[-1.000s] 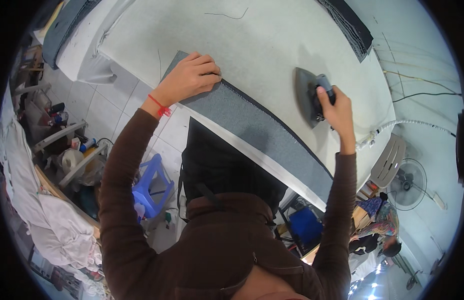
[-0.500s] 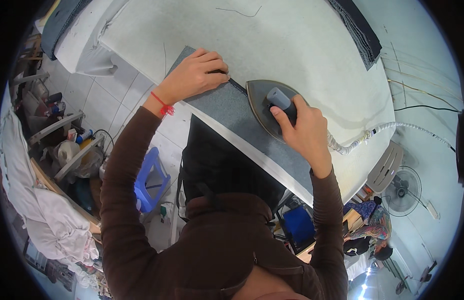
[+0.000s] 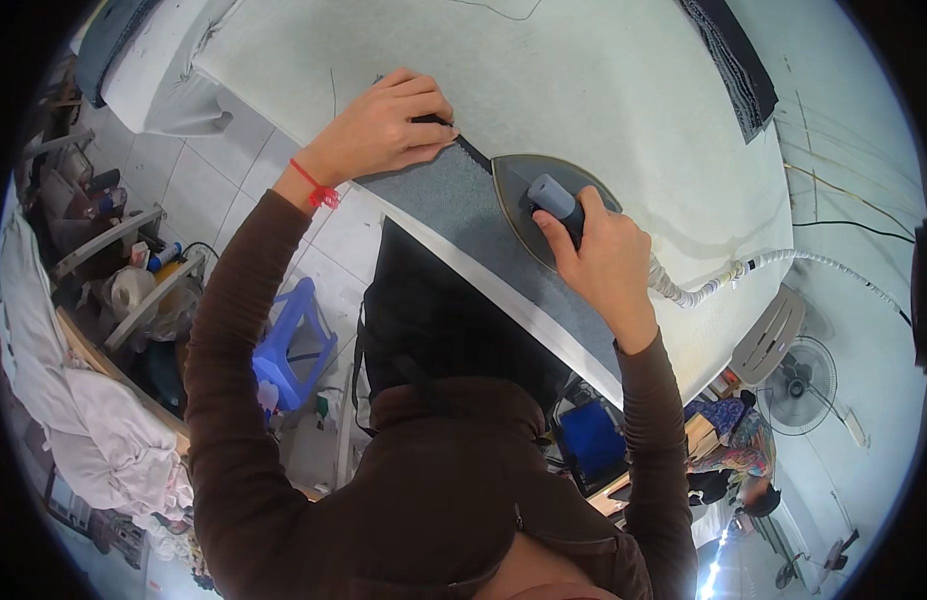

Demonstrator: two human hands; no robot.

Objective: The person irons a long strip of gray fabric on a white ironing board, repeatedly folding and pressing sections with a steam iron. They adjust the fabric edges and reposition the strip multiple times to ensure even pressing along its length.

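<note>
A piece of dark grey fabric lies along the near edge of a white-covered ironing table. My left hand pinches the fabric's far edge near its left end, where a narrow black strip runs toward the iron. Part of that edge is hidden under my fingers. Flat on the fabric, to the right, rests a steam iron with a grey-and-black handle. My right hand is wrapped round this handle, with the thumb along its near side.
A wrapped hose trails from the iron over the table's right edge. Stacked dark fabric lies at the far right. On the left are a blue plastic stool and a cluttered rack. A person and a fan are at lower right.
My left hand has shifted slightly left and away, and its fingers now pinch the dark edge more visibly. The iron stays at nearly the same place on the fabric.
</note>
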